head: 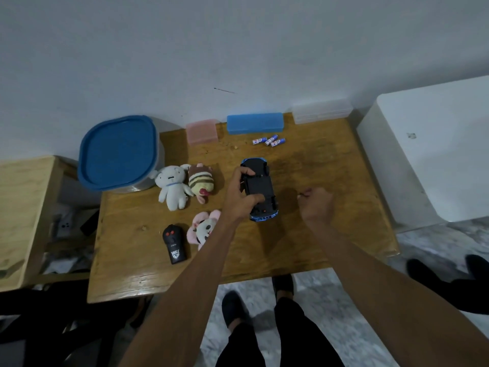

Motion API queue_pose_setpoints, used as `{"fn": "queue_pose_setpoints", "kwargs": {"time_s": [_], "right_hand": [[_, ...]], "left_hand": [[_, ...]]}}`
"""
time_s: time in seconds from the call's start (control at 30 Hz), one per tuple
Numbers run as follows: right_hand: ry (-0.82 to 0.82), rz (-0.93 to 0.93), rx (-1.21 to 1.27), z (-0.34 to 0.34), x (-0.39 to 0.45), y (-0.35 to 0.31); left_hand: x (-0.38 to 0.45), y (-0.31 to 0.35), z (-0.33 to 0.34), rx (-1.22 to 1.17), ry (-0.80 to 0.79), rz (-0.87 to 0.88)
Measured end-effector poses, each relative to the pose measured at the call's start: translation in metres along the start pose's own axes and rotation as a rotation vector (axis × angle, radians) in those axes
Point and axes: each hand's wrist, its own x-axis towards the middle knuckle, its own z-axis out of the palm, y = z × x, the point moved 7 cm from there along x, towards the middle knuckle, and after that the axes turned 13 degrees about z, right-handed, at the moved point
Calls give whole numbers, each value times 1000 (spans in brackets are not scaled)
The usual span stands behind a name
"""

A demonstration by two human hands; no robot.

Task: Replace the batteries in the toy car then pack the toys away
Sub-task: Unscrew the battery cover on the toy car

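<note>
A blue toy car (260, 186) lies upside down on the wooden table (330, 154), black underside up. My left hand (238, 197) grips its left side, thumb and fingers wrapped over the chassis. My right hand (317, 205) hovers just right of the car, fingers curled closed, with a small reddish object at its fingertips; I cannot tell what that object is. Three loose batteries (268, 140) lie behind the car. A black remote (173, 243), a white plush (172, 186), a striped plush (201, 182) and a pink panda plush (203, 229) rest to the left.
A blue-lidded container (119, 152) stands at the table's back left corner. Along the wall sit a pink box (201, 132), a blue box (254, 123) and a clear box (321, 111). A white cabinet (436, 154) is to the right, a wooden stand (21, 207) to the left.
</note>
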Motion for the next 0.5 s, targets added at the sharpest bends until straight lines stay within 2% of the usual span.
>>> {"fn": "queue_pose_setpoints", "kwargs": {"time_s": [0.17, 0.3, 0.5], "right_hand": [[-134, -216, 387, -17, -24, -65], [-302, -415, 339, -15, -54, -107], [-315, -497, 152, -7, -69, -117]], "left_hand": [[0, 11, -9, 11, 7, 49], [-4, 20, -13, 33, 0, 70], [-14, 26, -20, 17, 0, 90]]}}
